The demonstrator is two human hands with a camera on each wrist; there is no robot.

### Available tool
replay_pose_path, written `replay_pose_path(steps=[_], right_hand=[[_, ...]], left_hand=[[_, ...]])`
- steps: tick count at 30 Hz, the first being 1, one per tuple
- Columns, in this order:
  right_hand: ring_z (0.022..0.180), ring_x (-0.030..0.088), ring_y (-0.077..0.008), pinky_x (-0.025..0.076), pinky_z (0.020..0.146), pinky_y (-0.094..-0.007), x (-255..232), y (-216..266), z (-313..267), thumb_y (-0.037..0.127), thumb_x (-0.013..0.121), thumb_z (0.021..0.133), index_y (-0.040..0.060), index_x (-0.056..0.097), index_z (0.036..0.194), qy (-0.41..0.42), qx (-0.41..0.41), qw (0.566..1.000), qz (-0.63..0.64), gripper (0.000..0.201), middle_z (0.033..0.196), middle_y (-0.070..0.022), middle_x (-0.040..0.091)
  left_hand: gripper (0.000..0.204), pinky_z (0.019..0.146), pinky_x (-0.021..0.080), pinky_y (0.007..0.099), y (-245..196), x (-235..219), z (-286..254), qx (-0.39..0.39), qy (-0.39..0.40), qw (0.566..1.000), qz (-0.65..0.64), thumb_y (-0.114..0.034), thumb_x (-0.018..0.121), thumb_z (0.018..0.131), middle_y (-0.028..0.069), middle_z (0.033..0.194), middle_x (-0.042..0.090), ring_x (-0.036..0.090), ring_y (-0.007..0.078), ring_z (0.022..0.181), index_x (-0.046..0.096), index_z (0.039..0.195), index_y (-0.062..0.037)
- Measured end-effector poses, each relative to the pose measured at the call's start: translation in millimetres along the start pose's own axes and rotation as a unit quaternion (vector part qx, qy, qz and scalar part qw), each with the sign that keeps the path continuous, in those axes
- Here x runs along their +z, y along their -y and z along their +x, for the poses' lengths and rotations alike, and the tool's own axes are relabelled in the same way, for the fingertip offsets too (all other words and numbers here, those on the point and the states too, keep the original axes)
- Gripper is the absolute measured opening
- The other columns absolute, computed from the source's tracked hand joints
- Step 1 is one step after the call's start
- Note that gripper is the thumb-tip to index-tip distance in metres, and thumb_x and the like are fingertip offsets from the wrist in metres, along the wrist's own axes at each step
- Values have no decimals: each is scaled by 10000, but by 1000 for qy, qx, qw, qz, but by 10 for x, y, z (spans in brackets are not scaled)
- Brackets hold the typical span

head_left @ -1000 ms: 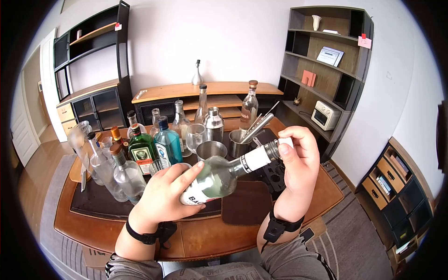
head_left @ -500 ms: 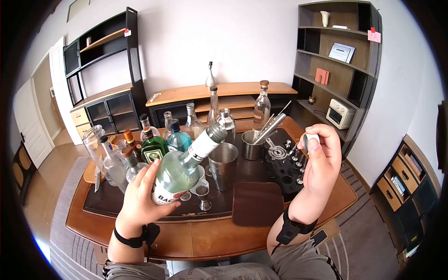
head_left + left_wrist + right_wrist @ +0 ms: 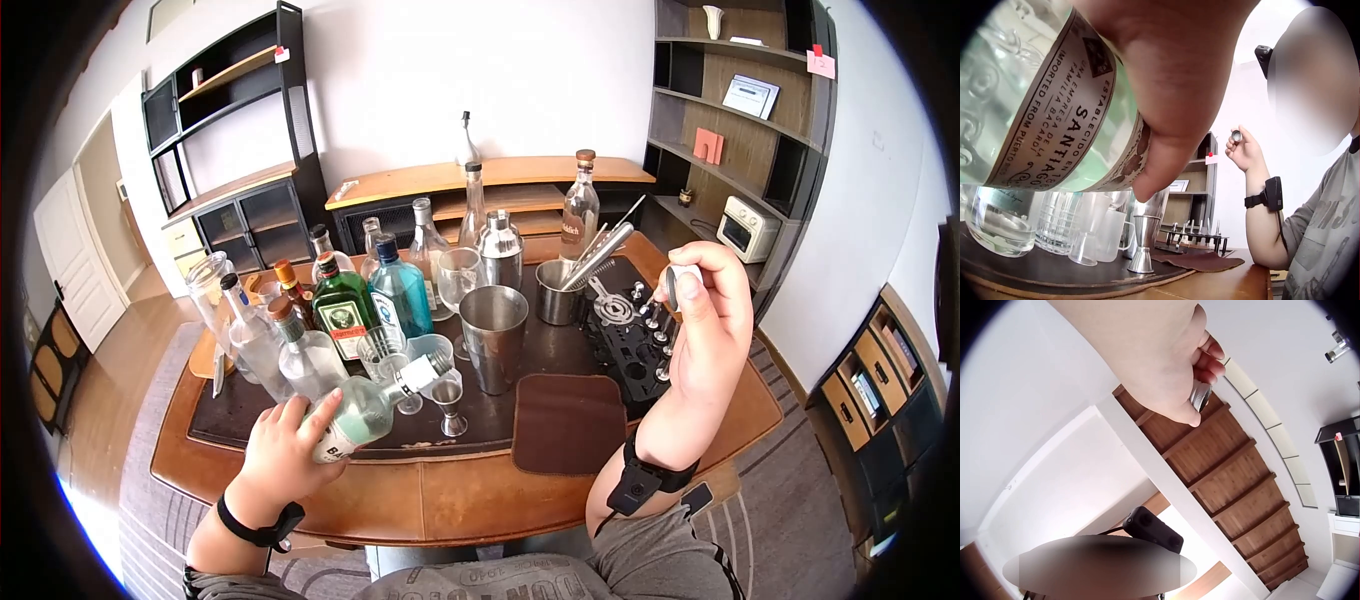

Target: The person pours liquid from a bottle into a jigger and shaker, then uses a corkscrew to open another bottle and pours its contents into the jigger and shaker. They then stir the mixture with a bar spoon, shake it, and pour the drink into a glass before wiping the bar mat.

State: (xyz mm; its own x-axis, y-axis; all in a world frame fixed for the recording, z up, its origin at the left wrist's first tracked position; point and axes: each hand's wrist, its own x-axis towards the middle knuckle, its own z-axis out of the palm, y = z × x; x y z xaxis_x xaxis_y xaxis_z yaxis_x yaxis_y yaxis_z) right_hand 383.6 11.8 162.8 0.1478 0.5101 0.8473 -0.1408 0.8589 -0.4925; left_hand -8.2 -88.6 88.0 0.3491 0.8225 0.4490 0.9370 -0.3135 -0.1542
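My left hand (image 3: 285,450) grips a clear Bacardi bottle (image 3: 362,412) round its lower body, above the table's near left side. The bottle is tilted, its uncapped neck slanting to the upper right. In the head view its mouth overlaps a clear plastic measuring cup, just above a steel jigger (image 3: 451,405). Raised off to the right, my right hand (image 3: 715,315) pinches a bottle cap (image 3: 683,286) between thumb and fingers. The left wrist view shows the back label (image 3: 1069,112) and the cap (image 3: 1236,135) held high.
A steel shaker tin (image 3: 494,345) stands behind the jigger. Glasses and several bottles, among them a green one (image 3: 342,305) and a blue one (image 3: 400,290), crowd the left. To the right are a tool-filled tin (image 3: 557,300), a black tool rack (image 3: 630,350) and a brown leather mat (image 3: 568,425).
The cap came off the Bacardi bottle, and my right hand moved away rightward with it. My left hand carried the bottle left and down toward the table.
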Motion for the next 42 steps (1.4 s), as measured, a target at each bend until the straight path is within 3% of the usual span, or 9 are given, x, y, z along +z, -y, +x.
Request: replay_pose_path(steps=[4,7,10,17,19,20,22,38,42], right_hand=[[826,477,-47,391,744,-182,21,-19,3,64,669,894,21,612,1049,-1,4,1000,0,170,949,12,552],[825,475,-45,389,744,-182,48,-20,7,62,667,894,22,613,1048,-1,8,1000,-2,168,940,16,550],[824,474,-42,388,747,-181,55,-5,0,63,664,897,23,614,1047,-1,8,1000,-1,164,933,20,550],[822,470,-39,387,747,-178,30,5,-2,68,663,899,21,616,1041,2,0,1000,-7,157,921,24,552],[784,520,-88,435,724,-231,16,-4,-3,113,633,918,-2,610,1041,2,-10,999,-37,170,928,-24,562],[765,544,-112,458,713,-258,13,-7,-2,136,618,928,-13,607,1041,1,-16,999,-52,188,931,-49,568],[808,501,-64,415,740,-206,28,16,-6,89,647,909,8,612,1041,3,-4,1000,-24,159,926,-2,558],[825,492,-45,412,759,-186,38,45,-13,81,671,903,17,613,1040,6,11,1000,1,161,924,16,560],[764,543,-109,455,709,-249,20,13,-6,124,622,923,-14,607,1036,6,-13,999,-42,180,927,-49,576]], left_hand=[[914,696,494,424,-18,-21,-54,0,19,1000,7,-306,823,566,120,959,532,598,311,780,461,1399,-200],[916,736,484,429,-12,-39,-69,0,39,999,13,-304,832,566,130,952,544,588,321,815,467,1389,-134],[901,694,489,419,-9,-71,-56,3,61,998,30,-324,815,584,101,908,526,592,298,778,457,1405,-226],[889,712,481,425,11,-62,-52,9,95,994,55,-326,801,601,102,897,527,588,298,807,452,1412,-223],[901,751,483,437,10,-80,-40,2,116,991,68,-326,815,589,109,917,536,594,310,838,452,1404,-199],[896,726,476,427,12,-88,-35,10,110,991,71,-317,805,596,105,906,532,588,300,819,449,1411,-213],[886,675,462,406,17,-105,-24,25,97,992,76,-301,786,608,98,885,524,576,279,783,445,1423,-240],[979,700,430,396,-4,-212,55,41,126,984,123,-289,811,584,91,906,512,551,268,816,384,1465,-285],[991,693,416,389,2,-220,63,51,111,983,134,-293,821,576,86,905,505,540,259,818,384,1465,-291]])
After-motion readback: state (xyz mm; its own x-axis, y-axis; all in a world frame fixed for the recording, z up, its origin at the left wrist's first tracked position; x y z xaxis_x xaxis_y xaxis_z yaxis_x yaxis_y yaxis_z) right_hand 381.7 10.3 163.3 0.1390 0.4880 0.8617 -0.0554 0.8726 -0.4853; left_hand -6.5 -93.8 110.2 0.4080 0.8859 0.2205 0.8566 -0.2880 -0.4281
